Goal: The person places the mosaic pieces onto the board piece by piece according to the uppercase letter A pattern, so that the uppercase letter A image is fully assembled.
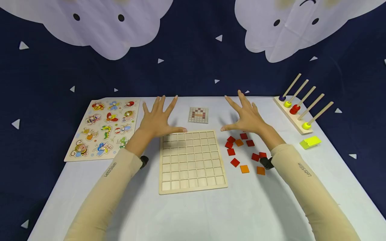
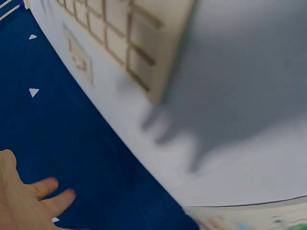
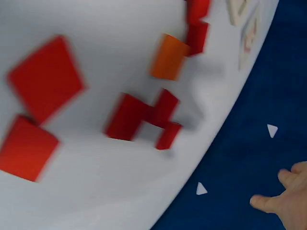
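My left hand (image 1: 156,122) is held over the far left corner of a wooden grid board (image 1: 193,164), fingers spread and holding nothing. Across from it, my right hand (image 1: 248,118) hovers beyond the scattered tiles with its fingers apart, also holding nothing. The board's square cells have no tiles in them. Red tiles (image 1: 235,162) and several orange tiles (image 1: 244,169) lie loose to the board's right; the wrist strap covers part of the table near them. A small pattern card (image 1: 198,115) with a red and orange design lies behind the board, between the hands.
An insect peg puzzle (image 1: 102,130) lies at the left. At the far right stands a wooden peg stand (image 1: 294,115) with coloured beads, and a yellow-green block (image 1: 310,142) sits in front of it. A dark blue cloth (image 1: 193,77) hangs behind the white table (image 1: 193,217).
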`<action>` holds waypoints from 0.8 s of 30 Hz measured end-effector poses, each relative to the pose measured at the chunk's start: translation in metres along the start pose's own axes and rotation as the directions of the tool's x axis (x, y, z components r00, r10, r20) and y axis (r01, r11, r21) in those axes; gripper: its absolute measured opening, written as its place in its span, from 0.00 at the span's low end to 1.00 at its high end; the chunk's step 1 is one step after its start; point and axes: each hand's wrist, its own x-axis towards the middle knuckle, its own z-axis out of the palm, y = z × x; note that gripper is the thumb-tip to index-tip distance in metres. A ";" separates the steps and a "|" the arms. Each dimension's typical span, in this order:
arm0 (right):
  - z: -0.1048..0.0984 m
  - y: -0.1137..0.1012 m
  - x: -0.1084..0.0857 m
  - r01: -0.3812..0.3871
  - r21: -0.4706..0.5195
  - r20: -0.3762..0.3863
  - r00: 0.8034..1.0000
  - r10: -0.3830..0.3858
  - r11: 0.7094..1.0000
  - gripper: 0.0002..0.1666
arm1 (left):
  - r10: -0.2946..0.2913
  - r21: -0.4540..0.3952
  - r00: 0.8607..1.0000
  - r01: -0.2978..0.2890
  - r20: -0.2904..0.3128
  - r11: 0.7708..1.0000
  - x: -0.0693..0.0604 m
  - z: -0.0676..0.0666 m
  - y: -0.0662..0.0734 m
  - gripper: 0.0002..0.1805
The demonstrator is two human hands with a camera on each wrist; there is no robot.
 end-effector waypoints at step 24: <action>0.043 0.032 -0.059 0.083 0.068 0.028 0.996 -0.086 0.994 0.53 | 0.084 0.000 0.994 -0.084 -0.074 0.996 -0.066 0.041 -0.037 0.63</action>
